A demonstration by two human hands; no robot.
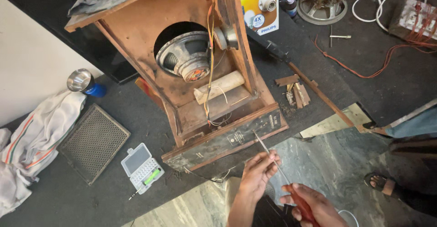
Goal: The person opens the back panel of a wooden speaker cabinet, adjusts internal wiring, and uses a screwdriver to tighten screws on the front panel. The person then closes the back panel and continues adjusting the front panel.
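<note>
My right hand grips the red handle of a long screwdriver at the bottom of the view. My left hand pinches the metal shaft halfway along. The tip points up-left toward the dark front panel of an open wooden speaker cabinet. Inside the cabinet sit a large speaker cone with its magnet, loose orange and yellow wires, and a pale wooden block.
A small clear bit case with a green tool lies left of the cabinet beside a metal mesh grille. White cloth and a steel-topped blue cup sit far left. Wood scraps and another person's sandalled foot are to the right.
</note>
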